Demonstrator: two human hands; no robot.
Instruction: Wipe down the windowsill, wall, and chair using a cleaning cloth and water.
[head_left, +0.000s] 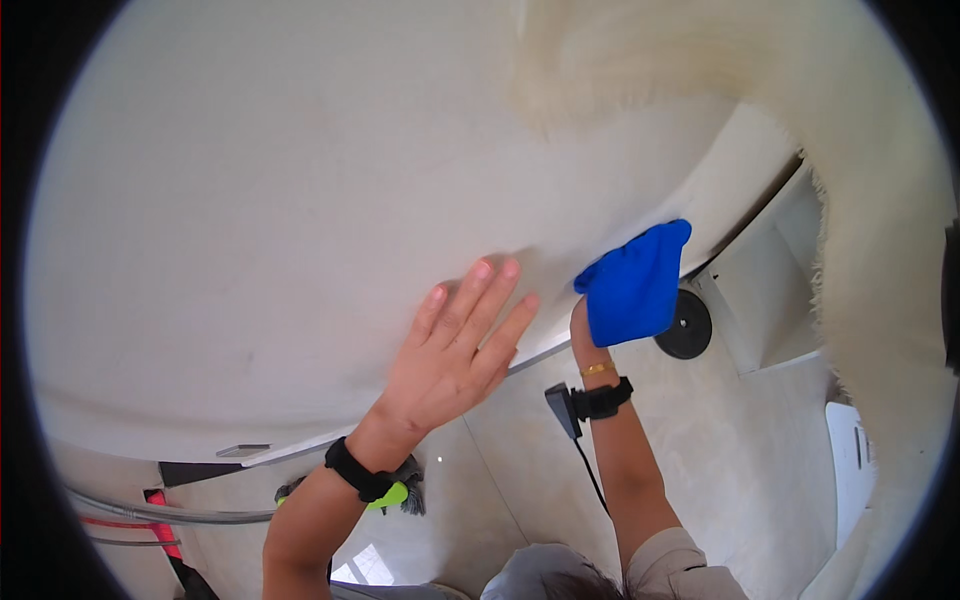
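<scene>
A large pale, smooth panel fills the upper and left part of the head view. My left hand lies against its lower part with the fingers spread, holding nothing. To the right, a blue cloth is draped over my right hand near the panel's curved right edge. The cloth hides most of that hand, including its fingers. Both wrists wear black straps, and a small black device with a cable hangs at the right one.
Fringed beige fabric hangs along the right side and across the top. A black round disc stands beside a white cabinet. Below are a green-and-grey mop head, a metal tube and a tiled floor.
</scene>
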